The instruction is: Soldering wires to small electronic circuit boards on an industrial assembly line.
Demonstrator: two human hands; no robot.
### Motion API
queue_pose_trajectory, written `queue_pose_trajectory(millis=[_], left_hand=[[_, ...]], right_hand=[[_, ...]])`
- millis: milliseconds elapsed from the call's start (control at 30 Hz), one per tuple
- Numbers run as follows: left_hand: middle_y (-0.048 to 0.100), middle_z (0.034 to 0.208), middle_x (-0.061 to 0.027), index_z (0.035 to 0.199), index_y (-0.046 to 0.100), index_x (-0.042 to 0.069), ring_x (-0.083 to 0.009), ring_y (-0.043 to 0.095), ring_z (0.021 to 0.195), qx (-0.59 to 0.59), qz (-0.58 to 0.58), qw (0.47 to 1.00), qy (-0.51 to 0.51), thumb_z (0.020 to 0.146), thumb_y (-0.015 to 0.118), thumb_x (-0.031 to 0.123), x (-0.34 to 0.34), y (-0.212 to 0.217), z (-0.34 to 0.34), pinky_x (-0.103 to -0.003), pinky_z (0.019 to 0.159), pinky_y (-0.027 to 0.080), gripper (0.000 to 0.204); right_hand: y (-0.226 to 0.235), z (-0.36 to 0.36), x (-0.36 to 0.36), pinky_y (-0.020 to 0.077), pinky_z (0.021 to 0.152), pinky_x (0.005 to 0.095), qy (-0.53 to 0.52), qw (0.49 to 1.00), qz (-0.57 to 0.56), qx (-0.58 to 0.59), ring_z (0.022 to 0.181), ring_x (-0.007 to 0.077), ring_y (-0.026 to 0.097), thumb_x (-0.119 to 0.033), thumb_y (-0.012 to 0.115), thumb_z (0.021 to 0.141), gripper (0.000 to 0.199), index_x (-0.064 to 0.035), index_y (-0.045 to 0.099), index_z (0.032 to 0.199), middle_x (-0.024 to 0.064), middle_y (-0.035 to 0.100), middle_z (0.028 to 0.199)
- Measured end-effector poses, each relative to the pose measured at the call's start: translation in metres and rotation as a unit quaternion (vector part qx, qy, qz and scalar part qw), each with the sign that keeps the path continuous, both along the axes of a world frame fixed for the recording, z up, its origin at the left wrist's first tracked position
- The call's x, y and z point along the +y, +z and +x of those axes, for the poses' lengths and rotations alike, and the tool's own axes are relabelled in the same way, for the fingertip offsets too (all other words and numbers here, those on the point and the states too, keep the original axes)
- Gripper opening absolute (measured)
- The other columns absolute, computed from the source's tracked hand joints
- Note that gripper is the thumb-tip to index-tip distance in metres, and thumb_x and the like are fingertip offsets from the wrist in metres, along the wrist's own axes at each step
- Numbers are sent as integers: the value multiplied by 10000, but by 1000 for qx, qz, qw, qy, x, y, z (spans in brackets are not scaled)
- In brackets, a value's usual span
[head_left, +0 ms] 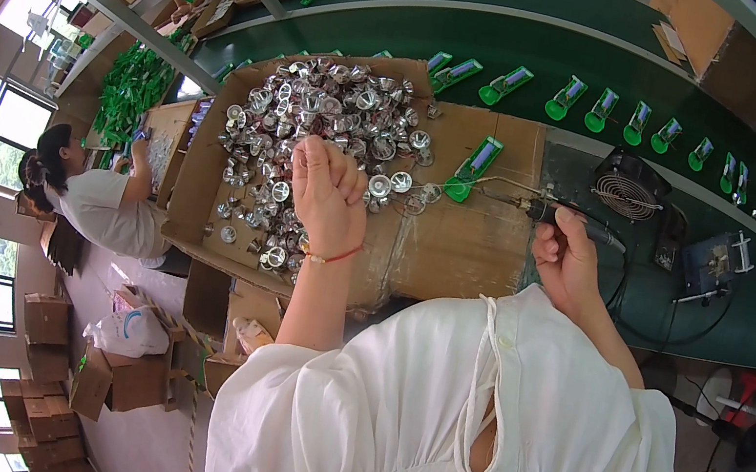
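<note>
My left hand (330,194) is closed, its fingers curled over the right part of a heap of small silver reflector cups (305,106). What it grips, if anything, is hidden. To its right, a green plastic housing (475,169) with a pale purple strip lies on the cardboard, thin wires by its lower end. Several loose cups (400,182) sit between that hand and the housing. My right hand (572,257) is closed on the dark handle of a soldering iron (597,229). The iron's thin metal end points left, toward the housing's lower end.
The heap fills a cardboard tray (201,168). Beyond, a row of green housings (600,111) lies along a dark green belt (371,32). To the right stand a black fan (627,192), a blue metal device (715,265) and a cable. A co-worker (116,204) works at far left.
</note>
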State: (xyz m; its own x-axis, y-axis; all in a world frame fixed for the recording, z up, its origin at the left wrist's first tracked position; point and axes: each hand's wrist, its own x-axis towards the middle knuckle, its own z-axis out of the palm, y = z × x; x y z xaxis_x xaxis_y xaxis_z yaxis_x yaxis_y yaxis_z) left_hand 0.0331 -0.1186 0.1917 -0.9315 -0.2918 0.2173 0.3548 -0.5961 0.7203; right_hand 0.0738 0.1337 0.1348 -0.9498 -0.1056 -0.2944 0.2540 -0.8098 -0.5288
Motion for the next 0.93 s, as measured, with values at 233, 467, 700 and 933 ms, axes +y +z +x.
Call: queue_pose_trajectory(millis=[233,467,700,933], left_hand=[[287,552,38,791,408,122,-43,237,433,-25,22,998,-62,906,399,222,12,-4,5,-182,374,207,153],[340,619,22,832,442,117,-51,260,456,-127,-31,982,-139,910,384,249,21,-20,5,-177,389,225,164],[336,557,43,798,457,122,-59,271,446,-126,160,972,-116,867,458,349,7,-20,-37,-196,389,231,238],[360,602,-6,783,498,102,-113,339,516,82,191,950,-234,798,354,347,10,15,-90,-235,446,285,285]], right_hand=[[-2,3,1,341,448,168,-71,996,49,6,511,55,439,-143,591,781,105,-76,539,843,33,535,648],[-3,5,3,352,451,170,-112,991,74,-21,512,58,442,-130,575,792,88,-72,536,847,36,536,648],[-7,-9,17,374,459,166,-174,983,31,41,506,54,440,-134,563,802,78,-71,529,834,35,534,667],[9,-1,44,352,403,160,-258,953,136,86,460,77,457,-148,562,791,148,-97,445,867,58,519,620]])
